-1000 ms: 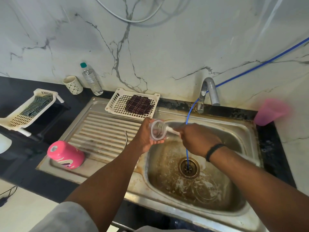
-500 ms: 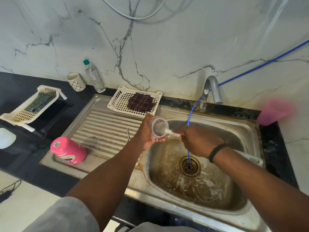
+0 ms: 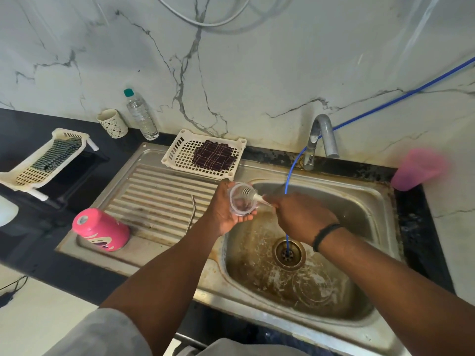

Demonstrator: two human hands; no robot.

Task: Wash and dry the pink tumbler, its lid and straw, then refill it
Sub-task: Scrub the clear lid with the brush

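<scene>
The clear lid (image 3: 241, 199) sat cupped in the left hand (image 3: 226, 209) over the near-left rim of the sink (image 3: 380, 201), its open face turned toward the right hand (image 3: 298, 217), so the grip on the left was curled round the lid's rim. The right hand, closed round the white handle of a small brush (image 3: 253, 195), lay just to the right of the lid, and the brush's long axis ran from that grip leftward and slightly toward the back wall, its bristled head inside the lid. The scrubbing stroke therefore turned on that line: the brush had to travel along its own length, into and around the lid's face. The pink tumbler (image 3: 101, 229) lay on its side at the near-left corner of the draining board, well apart from both hands; a thin metal straw (image 3: 192, 214) seemed to lie on the ribs between them. Against the earlier frames, both hands held the same places and holds, with the brush head a little deeper across the lid.
</scene>
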